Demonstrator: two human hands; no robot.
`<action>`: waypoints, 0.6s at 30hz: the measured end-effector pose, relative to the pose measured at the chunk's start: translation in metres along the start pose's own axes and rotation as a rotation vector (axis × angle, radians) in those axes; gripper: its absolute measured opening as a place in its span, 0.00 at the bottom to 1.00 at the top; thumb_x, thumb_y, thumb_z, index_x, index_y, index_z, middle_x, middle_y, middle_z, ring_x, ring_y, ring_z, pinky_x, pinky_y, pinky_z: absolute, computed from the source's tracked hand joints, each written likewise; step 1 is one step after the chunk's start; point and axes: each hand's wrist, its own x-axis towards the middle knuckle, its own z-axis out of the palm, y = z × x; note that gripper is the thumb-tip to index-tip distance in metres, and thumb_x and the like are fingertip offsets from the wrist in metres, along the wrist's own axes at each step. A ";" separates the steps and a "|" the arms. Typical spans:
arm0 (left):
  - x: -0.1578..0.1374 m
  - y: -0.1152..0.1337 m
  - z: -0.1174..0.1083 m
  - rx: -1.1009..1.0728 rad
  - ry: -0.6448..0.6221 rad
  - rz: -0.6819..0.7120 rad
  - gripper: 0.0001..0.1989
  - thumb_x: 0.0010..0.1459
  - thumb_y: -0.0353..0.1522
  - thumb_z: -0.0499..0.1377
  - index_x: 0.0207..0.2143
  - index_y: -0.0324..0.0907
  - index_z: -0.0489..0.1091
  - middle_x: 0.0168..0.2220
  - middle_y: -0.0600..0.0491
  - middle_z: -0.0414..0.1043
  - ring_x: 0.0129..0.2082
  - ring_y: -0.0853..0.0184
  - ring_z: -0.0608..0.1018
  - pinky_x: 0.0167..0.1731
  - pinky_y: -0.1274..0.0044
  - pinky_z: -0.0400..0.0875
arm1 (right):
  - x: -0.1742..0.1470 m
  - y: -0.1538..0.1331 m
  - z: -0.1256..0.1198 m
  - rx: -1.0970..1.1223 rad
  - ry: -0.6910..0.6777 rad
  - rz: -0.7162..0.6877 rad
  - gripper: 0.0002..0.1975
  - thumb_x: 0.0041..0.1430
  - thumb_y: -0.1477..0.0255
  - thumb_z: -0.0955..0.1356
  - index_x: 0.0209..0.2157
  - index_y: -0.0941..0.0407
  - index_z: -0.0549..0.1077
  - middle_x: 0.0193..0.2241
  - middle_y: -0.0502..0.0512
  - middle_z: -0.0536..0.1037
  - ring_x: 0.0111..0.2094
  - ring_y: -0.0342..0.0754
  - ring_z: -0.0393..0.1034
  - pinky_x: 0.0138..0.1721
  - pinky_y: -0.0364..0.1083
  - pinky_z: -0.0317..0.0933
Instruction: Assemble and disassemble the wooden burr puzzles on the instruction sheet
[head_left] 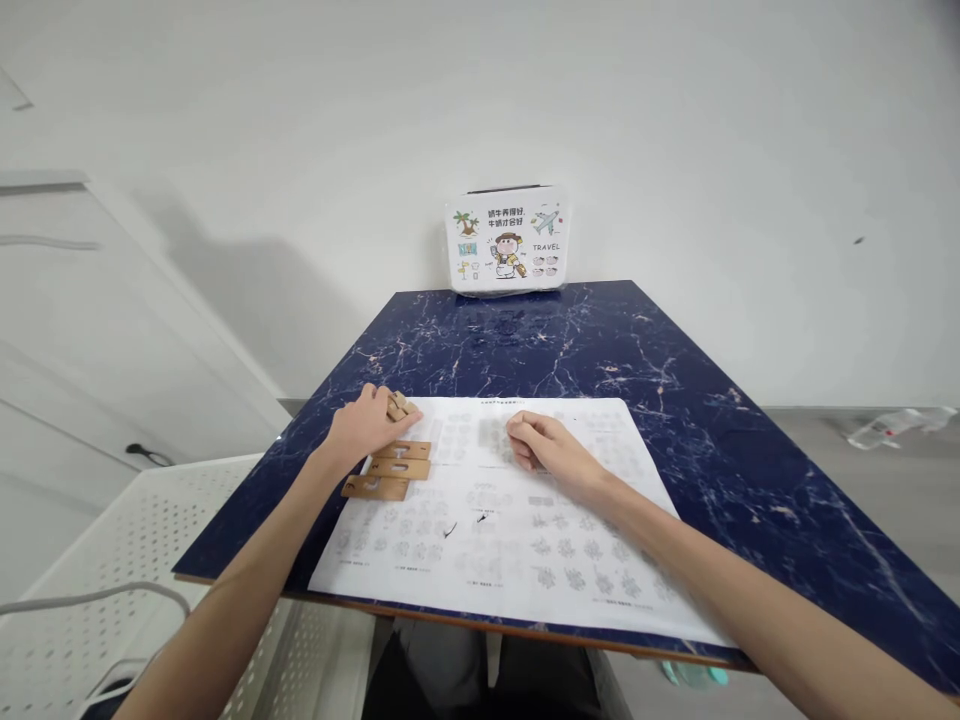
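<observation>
My left hand (pixel 365 428) is curled round several small tan wooden pieces (pixel 402 405) at the upper left corner of a printed sheet; its palm hides part of them. Just below it lie three flat wooden slats (pixel 401 468) with slots cut in them and dark numbers at their ends. They overlap the sheet's left edge. My right hand (pixel 541 447) rests closed on the upper middle of the white printed sheet (pixel 499 570), fingers folded under. Whatever it holds, if anything, is hidden.
Two small dark bits, one a thin curved strip (pixel 450 530), lie on the sheet. The blue marbled table (pixel 525 350) reaches a white wall, where a white cartoon-printed case (pixel 506 240) stands. A perforated white surface (pixel 187 520) with a grey cable is at the left.
</observation>
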 end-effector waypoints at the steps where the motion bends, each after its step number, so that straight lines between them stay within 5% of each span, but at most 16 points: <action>1: 0.001 0.000 -0.002 -0.010 0.000 0.014 0.36 0.62 0.59 0.53 0.55 0.39 0.70 0.54 0.39 0.70 0.49 0.40 0.80 0.49 0.58 0.73 | 0.000 0.000 0.000 -0.003 -0.002 -0.003 0.15 0.62 0.63 0.69 0.27 0.53 0.62 0.23 0.44 0.61 0.22 0.42 0.57 0.26 0.46 0.46; 6: -0.017 0.015 -0.011 -0.069 0.054 0.115 0.34 0.66 0.57 0.51 0.58 0.38 0.68 0.55 0.42 0.68 0.46 0.51 0.81 0.45 0.67 0.73 | 0.001 0.001 -0.001 -0.006 -0.011 -0.007 0.15 0.63 0.62 0.68 0.27 0.53 0.63 0.23 0.45 0.62 0.23 0.42 0.57 0.26 0.47 0.46; 11: -0.060 0.066 -0.013 -0.212 0.111 0.332 0.32 0.62 0.56 0.59 0.55 0.41 0.68 0.54 0.43 0.67 0.39 0.56 0.81 0.35 0.70 0.72 | 0.000 0.001 -0.001 0.001 -0.013 -0.013 0.17 0.62 0.58 0.70 0.27 0.52 0.63 0.22 0.46 0.63 0.22 0.42 0.57 0.26 0.46 0.47; 18: -0.092 0.110 -0.005 -0.379 0.030 0.440 0.26 0.62 0.55 0.61 0.48 0.45 0.68 0.51 0.48 0.68 0.35 0.58 0.80 0.30 0.69 0.71 | 0.003 0.000 -0.010 0.021 0.053 -0.049 0.20 0.61 0.55 0.70 0.26 0.52 0.61 0.22 0.44 0.60 0.21 0.42 0.56 0.25 0.46 0.48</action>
